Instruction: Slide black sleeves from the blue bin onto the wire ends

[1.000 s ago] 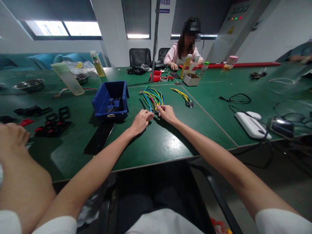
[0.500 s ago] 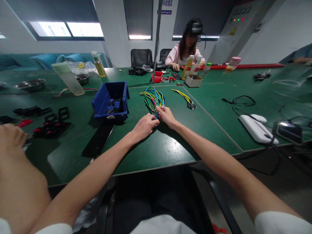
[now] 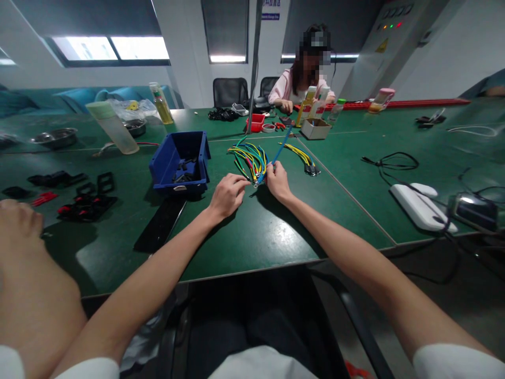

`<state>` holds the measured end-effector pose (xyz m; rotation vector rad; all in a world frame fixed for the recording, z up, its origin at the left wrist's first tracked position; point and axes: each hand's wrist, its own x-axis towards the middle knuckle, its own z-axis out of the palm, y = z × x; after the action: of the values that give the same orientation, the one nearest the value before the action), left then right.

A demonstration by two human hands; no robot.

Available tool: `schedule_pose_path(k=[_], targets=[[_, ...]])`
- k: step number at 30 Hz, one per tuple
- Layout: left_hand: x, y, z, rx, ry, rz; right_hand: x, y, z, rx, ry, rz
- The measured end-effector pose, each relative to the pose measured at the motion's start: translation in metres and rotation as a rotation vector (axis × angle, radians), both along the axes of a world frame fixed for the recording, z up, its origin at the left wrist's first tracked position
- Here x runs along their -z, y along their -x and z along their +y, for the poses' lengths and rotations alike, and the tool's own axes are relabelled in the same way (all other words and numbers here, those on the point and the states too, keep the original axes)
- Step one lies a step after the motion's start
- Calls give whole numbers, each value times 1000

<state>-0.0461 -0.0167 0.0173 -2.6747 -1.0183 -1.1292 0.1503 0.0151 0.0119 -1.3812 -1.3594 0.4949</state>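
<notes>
My right hand (image 3: 278,180) pinches a blue wire (image 3: 281,150) whose free end slants up and away over the green table (image 3: 252,237). My left hand (image 3: 228,195) is curled beside it, fingertips at the near end of that wire, where the ends of a bundle of yellow, green, blue and red wires (image 3: 248,157) gather. A second bundle of yellow wires (image 3: 300,155) lies just to the right. A blue bin (image 3: 180,158) holding dark parts stands left of my hands.
Black and red plastic parts (image 3: 84,202) lie at the left, with a flat black strip (image 3: 160,223) nearer. A white device (image 3: 418,202) and cables sit at the right. A person in pink (image 3: 303,87) works at the far side among bottles and a small box (image 3: 315,128).
My right hand has lifted a blue wire out of the bundle, its far end now raised and pointing away to the right. My left hand has stayed at the wire ends.
</notes>
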Motion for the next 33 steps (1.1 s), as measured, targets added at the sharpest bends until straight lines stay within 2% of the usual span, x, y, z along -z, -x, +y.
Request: schedule_pose_path(k=[5, 9, 12, 18, 24, 27, 33], targets=[[-12, 22, 13, -351, -127, -272, 9, -16, 16, 140, 4, 106], [-26, 42, 20, -609, -91, -365, 17, -28, 28, 199, 21, 163], [-36, 56, 23, -720, -48, -367, 18, -34, 32, 228, 53, 218], [-39, 79, 33, -869, 64, -238, 18, -36, 35, 247, 83, 246], [-40, 87, 42, -957, 451, 4, 22, -36, 38, 225, 67, 215], [-45, 88, 44, -967, 601, 134, 22, -36, 38, 220, 64, 208], [-46, 91, 46, -938, 694, 245, 18, -35, 35, 198, 91, 236]])
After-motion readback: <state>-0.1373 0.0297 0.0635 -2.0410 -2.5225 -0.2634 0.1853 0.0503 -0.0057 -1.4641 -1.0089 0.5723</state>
